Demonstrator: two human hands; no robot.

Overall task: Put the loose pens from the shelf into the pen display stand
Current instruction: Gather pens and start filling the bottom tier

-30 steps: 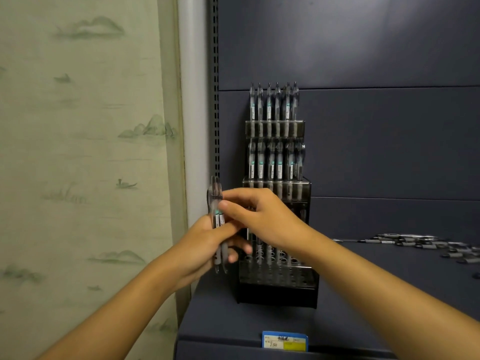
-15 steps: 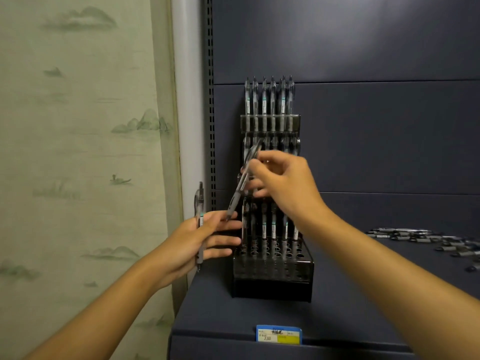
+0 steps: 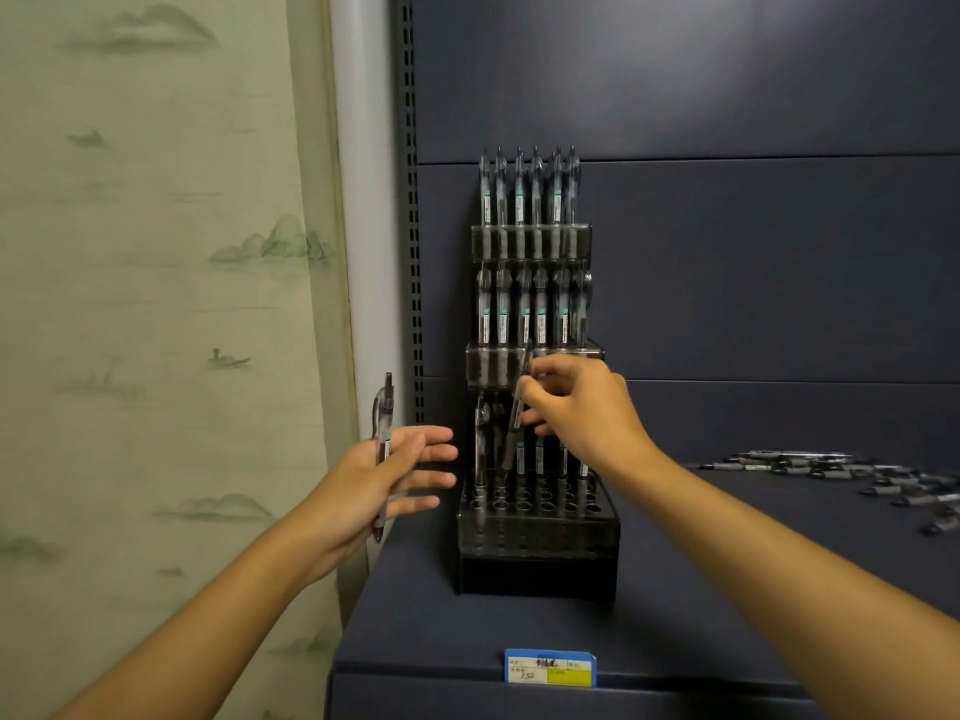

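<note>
Head view: my right hand (image 3: 582, 407) pinches a pen (image 3: 515, 423), tilted, tip down over the bottom tier of the pen display stand (image 3: 537, 537); whether the tip is in a hole, can't tell. My left hand (image 3: 384, 480) thumb-clamps a spare pen (image 3: 383, 449) upright, fingers spread. Loose pens (image 3: 831, 472) lie on the shelf (image 3: 519, 631), right.

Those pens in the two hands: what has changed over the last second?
The right hand took one pen out of the left hand's bunch, lifted it, and now lowers it tip-down toward the bottom tier of the pen display stand. The left hand keeps one pen, fingers now spread. The loose pens on the shelf are unchanged.
</note>
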